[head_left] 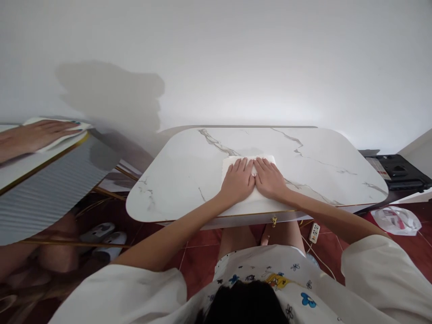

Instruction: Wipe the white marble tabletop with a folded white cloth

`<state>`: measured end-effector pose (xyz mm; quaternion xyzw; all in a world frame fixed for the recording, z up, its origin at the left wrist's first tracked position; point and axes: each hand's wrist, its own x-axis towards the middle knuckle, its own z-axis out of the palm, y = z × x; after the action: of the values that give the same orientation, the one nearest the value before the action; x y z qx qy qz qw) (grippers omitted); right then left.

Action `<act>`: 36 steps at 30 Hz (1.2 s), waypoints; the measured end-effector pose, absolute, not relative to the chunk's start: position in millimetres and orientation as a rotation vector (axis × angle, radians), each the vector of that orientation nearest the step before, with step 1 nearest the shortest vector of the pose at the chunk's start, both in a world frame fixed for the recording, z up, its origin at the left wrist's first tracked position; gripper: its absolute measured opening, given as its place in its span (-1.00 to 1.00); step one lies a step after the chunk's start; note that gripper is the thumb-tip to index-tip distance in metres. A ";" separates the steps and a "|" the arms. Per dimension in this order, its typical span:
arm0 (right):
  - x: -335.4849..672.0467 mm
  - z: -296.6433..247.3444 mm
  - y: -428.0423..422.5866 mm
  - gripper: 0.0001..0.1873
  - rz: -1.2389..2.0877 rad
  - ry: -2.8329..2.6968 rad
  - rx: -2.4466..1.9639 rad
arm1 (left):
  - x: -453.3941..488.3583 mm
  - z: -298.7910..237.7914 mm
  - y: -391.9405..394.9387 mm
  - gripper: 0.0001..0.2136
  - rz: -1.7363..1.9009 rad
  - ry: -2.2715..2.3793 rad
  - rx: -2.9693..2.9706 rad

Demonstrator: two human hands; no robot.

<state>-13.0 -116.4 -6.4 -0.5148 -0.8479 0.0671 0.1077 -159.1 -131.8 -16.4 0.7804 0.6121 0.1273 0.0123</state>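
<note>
A folded white cloth (pixel 248 159) lies on the white marble-patterned table (pixel 189 175), near its front edge. My left hand (pixel 238 180) lies flat on the cloth's left half, fingers stretched forward. Beside it, my right hand (pixel 270 177) lies flat on the right half, its thumb touching the left hand. Both palms press down and hide much of the cloth. Neither hand grips anything.
Another person's hand (pixel 32 135) rests flat on a white cloth on a second table at the left. White slippers (pixel 101 236) sit on the red tiled floor. A power strip (pixel 314 232), a plastic bag (pixel 396 219) and a black device (pixel 398 171) lie at the right.
</note>
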 end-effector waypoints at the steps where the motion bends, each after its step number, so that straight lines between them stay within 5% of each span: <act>1: -11.3 -7.0 -120.1 -0.36 0.204 -2.500 -1.501 | -156.5 -16.0 -138.0 -0.44 0.392 1.931 2.422; 13: 29.0 -10.0 -145.4 -0.34 0.158 -2.566 -1.404 | -117.6 -15.2 -171.6 -0.43 0.347 1.985 2.365; 36: 9.9 -2.5 -4.2 -0.39 0.048 -2.512 -1.570 | -131.4 -6.2 -18.7 -0.55 0.508 1.831 2.493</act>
<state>9.9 -4.2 -2.5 -0.5278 -0.8445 0.0161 0.0891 -131.4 -18.7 -6.2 0.7953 0.5841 0.1621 0.0034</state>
